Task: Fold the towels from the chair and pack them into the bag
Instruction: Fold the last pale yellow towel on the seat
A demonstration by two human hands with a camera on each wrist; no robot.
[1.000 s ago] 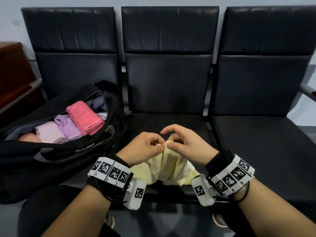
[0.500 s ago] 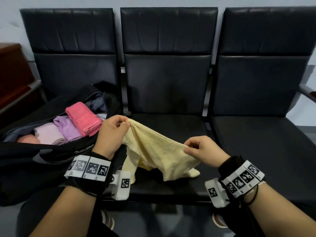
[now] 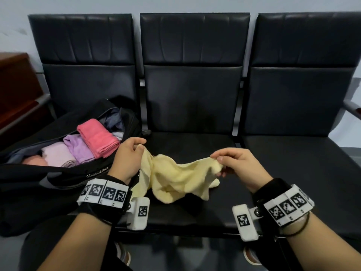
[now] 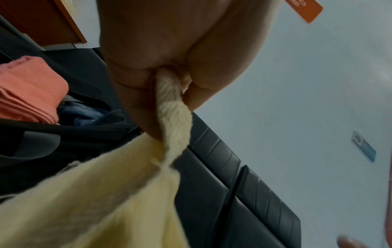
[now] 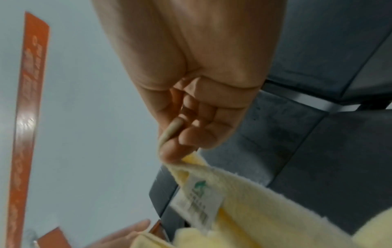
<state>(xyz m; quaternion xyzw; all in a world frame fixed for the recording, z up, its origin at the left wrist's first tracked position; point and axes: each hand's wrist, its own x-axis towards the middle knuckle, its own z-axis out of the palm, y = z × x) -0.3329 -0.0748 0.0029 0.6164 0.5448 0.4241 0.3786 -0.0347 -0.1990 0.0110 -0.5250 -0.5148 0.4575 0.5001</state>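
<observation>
Both hands pinch the yellow towel [image 3: 175,177]: left hand [image 3: 127,161] at its left corner, right hand [image 3: 238,165] at the right. It sags over the middle chair seat [image 3: 195,145]. Such shallow fingertip pinches risk a corner slipping, spoiling the fold bound for the bag [image 3: 58,173].

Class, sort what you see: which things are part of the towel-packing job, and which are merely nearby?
Part of the job:
yellow towel
left hand
right hand
black bag
pink towel
purple towel
chair seat

Merely nearby:
wooden cabinet
orange wall sign
</observation>
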